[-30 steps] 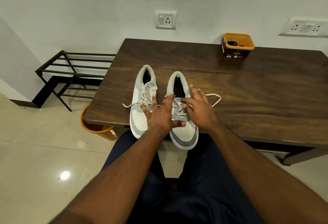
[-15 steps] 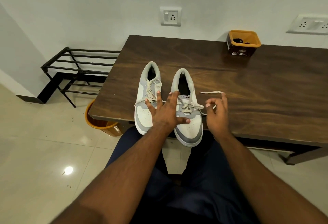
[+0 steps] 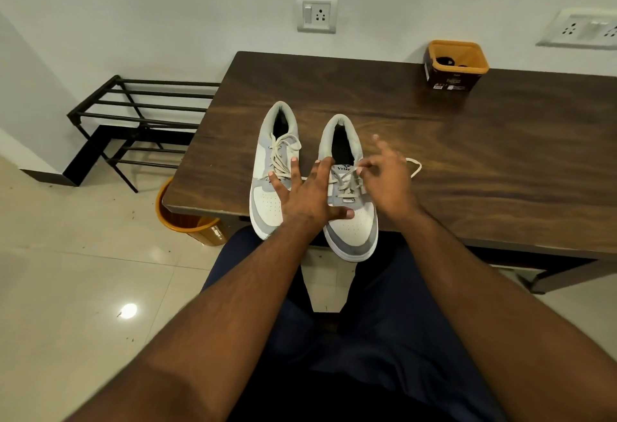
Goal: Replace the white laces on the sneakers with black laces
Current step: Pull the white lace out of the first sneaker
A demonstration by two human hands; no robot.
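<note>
We steady the pair of sneakers and pick at the white lace of the right-hand one.

Our left hand (image 3: 309, 198) lies flat with fingers spread across both shoes, its little finger on the left sneaker (image 3: 272, 171) and its thumb on the toe of the right sneaker (image 3: 354, 221). Our right hand (image 3: 387, 177) pinches the white lace (image 3: 345, 184) near the tongue between thumb and forefinger, its other fingers lifted and blurred. A loose lace end (image 3: 415, 167) trails on the table (image 3: 467, 154) just beyond that hand. Both sneakers stand side by side at the near edge, toes overhanging toward us. An orange-rimmed tub (image 3: 455, 64) holding something dark sits well apart at the far edge, by the wall.
</note>
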